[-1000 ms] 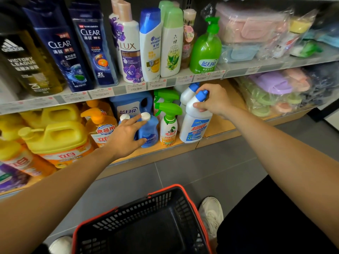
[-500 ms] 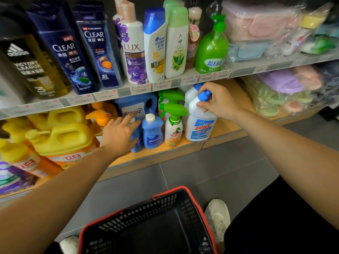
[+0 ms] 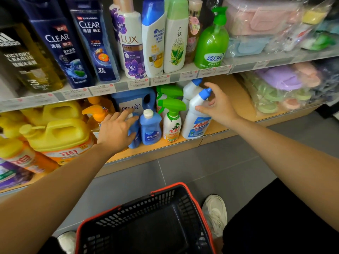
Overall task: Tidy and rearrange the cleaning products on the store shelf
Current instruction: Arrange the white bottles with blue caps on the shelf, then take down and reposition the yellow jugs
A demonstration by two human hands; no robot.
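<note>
left grip (image 3: 117, 132): centre-left of frame, fingers laid over the top of the small blue bottle (image 3: 135, 136). Clenched round it or just resting, cannot tell.
right grip (image 3: 218, 105): right of centre, released, fingers spread. Thumb tip touches the shoulder of the white bottle (image 3: 196, 120); one fingertip is by its blue cap.
task things: both bottles upright in the front row of the lower shelf (image 3: 183, 142), mid-frame. The second blue bottle (image 3: 150, 129) and green sprayer (image 3: 172, 123) stand between them, all close together.
step: probably straightening the front row.
risk 1: the white bottle is tall and near the shelf's front edge. A bump high on its neck could tip it off toward the basket (image 3: 165, 200).
risk 2: shoving the small blue bottle sideways could topple its neighbours, domino style.
</note>
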